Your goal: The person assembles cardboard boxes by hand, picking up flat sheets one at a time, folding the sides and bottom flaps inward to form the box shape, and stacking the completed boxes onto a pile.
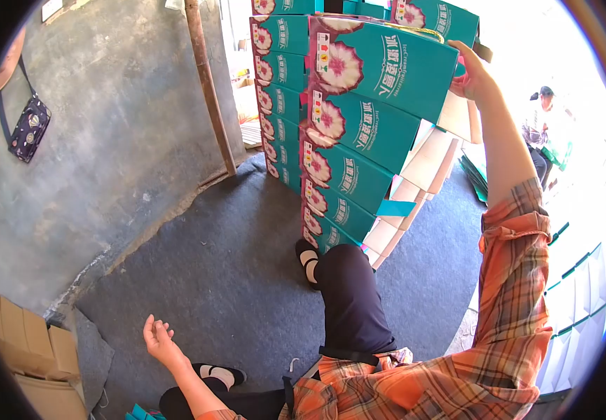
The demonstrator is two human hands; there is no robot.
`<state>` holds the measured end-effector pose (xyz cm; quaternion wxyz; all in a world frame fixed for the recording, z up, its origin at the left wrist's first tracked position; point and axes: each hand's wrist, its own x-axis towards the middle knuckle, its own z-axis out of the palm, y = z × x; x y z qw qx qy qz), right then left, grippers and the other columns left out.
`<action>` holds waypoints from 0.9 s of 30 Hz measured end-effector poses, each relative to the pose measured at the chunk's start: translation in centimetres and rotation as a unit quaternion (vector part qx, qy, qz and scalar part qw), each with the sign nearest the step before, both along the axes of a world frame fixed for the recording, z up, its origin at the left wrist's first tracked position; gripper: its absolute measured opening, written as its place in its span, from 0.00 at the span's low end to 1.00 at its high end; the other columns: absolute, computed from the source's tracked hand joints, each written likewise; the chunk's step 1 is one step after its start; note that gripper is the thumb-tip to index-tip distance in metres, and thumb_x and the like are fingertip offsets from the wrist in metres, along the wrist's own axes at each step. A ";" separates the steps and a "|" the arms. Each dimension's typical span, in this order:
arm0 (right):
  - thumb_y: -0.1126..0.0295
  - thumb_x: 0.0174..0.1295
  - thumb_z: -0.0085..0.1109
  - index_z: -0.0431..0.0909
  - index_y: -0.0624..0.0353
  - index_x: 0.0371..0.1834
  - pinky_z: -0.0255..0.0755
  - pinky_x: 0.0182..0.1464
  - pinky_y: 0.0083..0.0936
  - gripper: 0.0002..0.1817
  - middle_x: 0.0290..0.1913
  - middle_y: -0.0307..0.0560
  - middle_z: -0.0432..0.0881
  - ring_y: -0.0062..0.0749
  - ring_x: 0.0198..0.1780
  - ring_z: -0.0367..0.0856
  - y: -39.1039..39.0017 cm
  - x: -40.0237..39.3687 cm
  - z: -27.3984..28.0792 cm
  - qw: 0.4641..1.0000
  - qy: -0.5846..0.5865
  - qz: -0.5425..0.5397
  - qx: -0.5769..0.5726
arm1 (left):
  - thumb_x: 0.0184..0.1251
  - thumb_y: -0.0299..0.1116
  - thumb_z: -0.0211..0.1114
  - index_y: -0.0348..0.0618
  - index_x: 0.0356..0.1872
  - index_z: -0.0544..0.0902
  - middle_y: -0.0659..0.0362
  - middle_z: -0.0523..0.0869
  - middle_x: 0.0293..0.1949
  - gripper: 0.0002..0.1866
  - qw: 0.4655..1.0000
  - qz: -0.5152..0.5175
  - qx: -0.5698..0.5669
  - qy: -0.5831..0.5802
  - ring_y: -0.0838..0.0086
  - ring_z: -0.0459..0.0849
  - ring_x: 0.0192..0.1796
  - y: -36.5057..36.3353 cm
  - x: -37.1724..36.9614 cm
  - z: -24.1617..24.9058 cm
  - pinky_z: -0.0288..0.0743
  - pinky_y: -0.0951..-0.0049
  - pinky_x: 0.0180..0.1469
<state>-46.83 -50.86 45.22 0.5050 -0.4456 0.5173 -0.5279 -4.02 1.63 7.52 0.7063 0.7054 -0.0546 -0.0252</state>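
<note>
My right hand reaches up to the top of a tall stack and grips the right edge of the uppermost teal carton. That carton has a pink-and-white flower print and white lettering. Beneath it several matching cartons are piled in a leaning column, with pale open ends on their right side. Down at the lower left, my left hand hangs over the dark floor mat with fingers loosely curled and apart, holding nothing. No object touches it.
A second column of teal cartons stands just behind, near a wooden pole. Brown cardboard boxes are at the lower left. A small dark bag hangs on the grey wall. Another person sits at the far right.
</note>
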 end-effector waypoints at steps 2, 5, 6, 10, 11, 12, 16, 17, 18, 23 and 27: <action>0.43 0.40 0.73 0.70 0.66 0.52 0.84 0.35 0.25 0.44 0.37 0.55 0.77 0.37 0.33 0.84 -1.1 0.1 0.0 1.000 0.002 -0.011 -0.002 | 0.71 0.30 0.58 0.42 0.58 0.77 0.63 0.82 0.44 0.16 1.000 -0.001 -0.002 0.000 0.79 0.79 0.43 -0.1 0.1 -0.3 0.73 0.77 0.43; 0.42 0.42 0.71 0.71 0.58 0.55 0.84 0.36 0.24 0.41 0.38 0.56 0.77 0.37 0.36 0.85 -0.8 1.4 -0.3 0.995 -0.053 -0.081 0.013 | 0.71 0.28 0.57 0.41 0.57 0.78 0.62 0.82 0.43 0.15 1.000 -0.015 0.009 -0.012 0.80 0.80 0.42 0.3 0.1 -0.3 0.74 0.78 0.42; 0.42 0.44 0.70 0.71 0.54 0.56 0.84 0.36 0.24 0.39 0.41 0.58 0.76 0.38 0.37 0.85 -0.2 1.3 -0.3 0.999 -0.031 -0.044 -0.007 | 0.70 0.28 0.56 0.40 0.56 0.78 0.61 0.82 0.43 0.15 1.000 -0.016 0.013 -0.010 0.79 0.80 0.41 0.2 -0.2 0.0 0.74 0.78 0.42; 0.36 0.48 0.64 0.68 0.48 0.62 0.83 0.42 0.29 0.41 0.48 0.62 0.74 0.41 0.41 0.83 -0.2 1.3 -0.3 0.996 0.059 -0.066 -0.029 | 0.70 0.28 0.56 0.39 0.55 0.79 0.60 0.82 0.42 0.15 0.999 -0.024 0.024 -0.018 0.79 0.80 0.40 0.5 -0.3 0.1 0.74 0.78 0.42; 0.34 0.48 0.63 0.67 0.47 0.64 0.82 0.44 0.31 0.43 0.49 0.62 0.74 0.40 0.43 0.82 -0.3 1.1 -0.4 0.988 0.094 -0.114 -0.036 | 0.70 0.28 0.56 0.39 0.55 0.79 0.60 0.82 0.42 0.15 0.999 -0.024 0.025 -0.018 0.79 0.80 0.40 0.4 -0.4 0.2 0.74 0.78 0.42; 0.30 0.49 0.59 0.66 0.47 0.66 0.80 0.46 0.33 0.46 0.48 0.60 0.77 0.37 0.45 0.81 -0.4 0.9 -0.6 0.985 0.117 -0.118 -0.043 | 0.70 0.28 0.56 0.39 0.54 0.80 0.61 0.82 0.42 0.14 0.999 -0.024 0.033 -0.017 0.79 0.80 0.40 0.3 -0.6 0.3 0.74 0.78 0.42; 0.28 0.53 0.54 0.69 0.48 0.63 0.77 0.43 0.32 0.43 0.43 0.46 0.77 0.29 0.40 0.80 1.3 -0.5 -1.0 0.958 0.258 -0.078 -0.101 | 0.69 0.29 0.57 0.38 0.53 0.80 0.61 0.83 0.42 0.14 0.998 -0.037 0.049 -0.009 0.79 0.80 0.39 0.3 -0.7 0.5 0.74 0.78 0.42; 0.28 0.53 0.54 0.69 0.48 0.63 0.77 0.43 0.32 0.43 0.43 0.46 0.77 0.29 0.40 0.80 0.0 -1.3 -1.2 0.958 0.259 -0.076 -0.099 | 0.69 0.29 0.57 0.38 0.53 0.80 0.61 0.83 0.42 0.14 0.998 -0.036 0.051 -0.008 0.79 0.80 0.39 0.3 -0.8 0.6 0.74 0.78 0.42; 0.31 0.55 0.55 0.70 0.49 0.62 0.75 0.42 0.30 0.41 0.43 0.45 0.78 0.27 0.40 0.79 -1.2 -2.0 -1.3 0.942 0.277 -0.106 -0.157 | 0.69 0.29 0.57 0.38 0.53 0.80 0.61 0.83 0.42 0.14 0.997 -0.038 0.061 -0.008 0.79 0.80 0.39 0.2 -0.9 0.8 0.74 0.78 0.42; 0.54 0.65 0.58 0.78 0.54 0.60 0.72 0.48 0.22 0.24 0.47 0.39 0.82 0.22 0.46 0.79 3.6 0.1 -2.0 0.810 0.196 -0.145 -0.534 | 0.69 0.28 0.57 0.38 0.52 0.81 0.61 0.83 0.41 0.13 0.995 -0.048 0.090 -0.010 0.80 0.79 0.38 0.1 -0.6 0.1 0.74 0.78 0.41; 0.68 0.63 0.60 0.83 0.56 0.51 0.71 0.55 0.24 0.14 0.49 0.42 0.83 0.26 0.52 0.78 12.5 5.6 -7.0 0.751 0.300 -0.050 -0.587 | 0.69 0.27 0.58 0.39 0.52 0.81 0.61 0.82 0.40 0.13 0.991 -0.073 0.107 -0.027 0.80 0.79 0.37 0.0 -0.7 -0.1 0.74 0.79 0.40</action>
